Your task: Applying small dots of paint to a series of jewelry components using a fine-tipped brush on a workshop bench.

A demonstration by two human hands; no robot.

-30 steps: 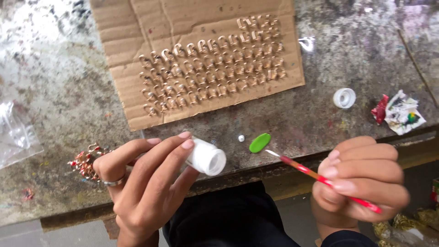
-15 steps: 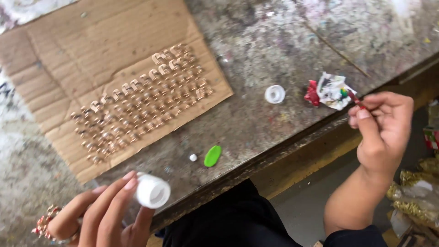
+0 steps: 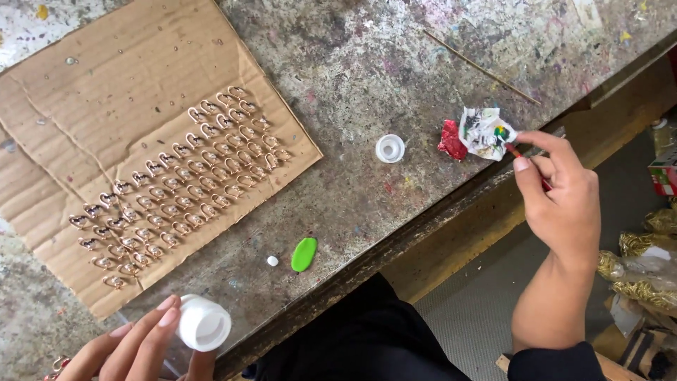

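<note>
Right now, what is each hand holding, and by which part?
The left hand grips a small white bottle around its side. The right hand pinches a thin red brush partway along its handle, its tip on stained crumpled paper.

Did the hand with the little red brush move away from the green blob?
Yes. The right hand was beside the green blob a second ago; now it is off to the right, its brush touching the crumpled paper.

Paint-stained workbench: cardboard sheet w/ metal charms, white cap, green blob, crumpled rag, thin stick.
</note>
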